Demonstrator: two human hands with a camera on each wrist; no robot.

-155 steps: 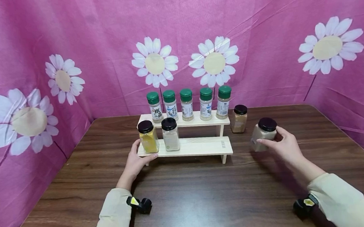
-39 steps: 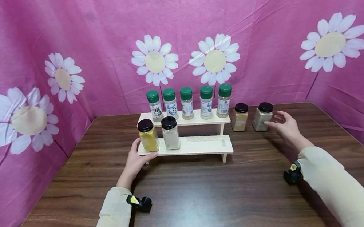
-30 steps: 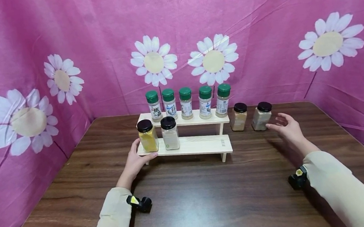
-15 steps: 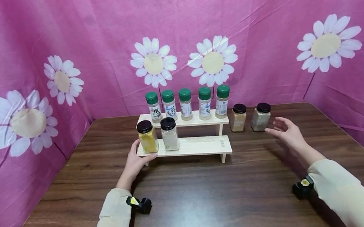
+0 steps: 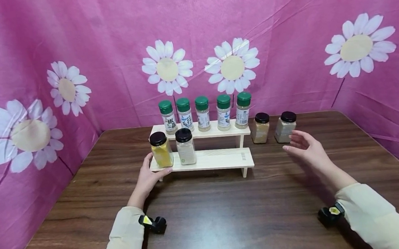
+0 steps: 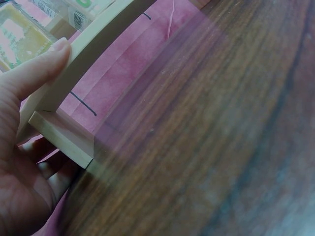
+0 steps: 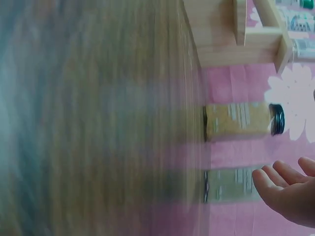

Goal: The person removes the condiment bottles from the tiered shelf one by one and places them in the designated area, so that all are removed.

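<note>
My left hand (image 5: 148, 180) grips the left end of a two-tier wooden rack (image 5: 221, 159). Its thumb lies on the lower board's front edge, and the other fingers reach behind the leg (image 6: 64, 135). Right by that hand, a black-lidded jar of yellow powder (image 5: 162, 155) stands on the lower tier, next to a jar of whitish powder (image 5: 186, 151). My right hand (image 5: 310, 154), fingers loosely bent and holding nothing, hovers just in front of a greyish spice jar (image 5: 284, 131). That jar stands upright on the table, beside a brown spice jar (image 5: 261, 132) to its left.
Several green-capped seasoning bottles (image 5: 203, 118) line the upper tier. Both loose jars stand right of the rack on the dark wooden table (image 5: 208, 216). A pink flowered cloth (image 5: 196, 16) hangs behind and at the sides.
Earlier my right hand held the greyish jar; it has set it down beside the brown one, let go and drawn back towards me. The left hand has stayed on the rack.
</note>
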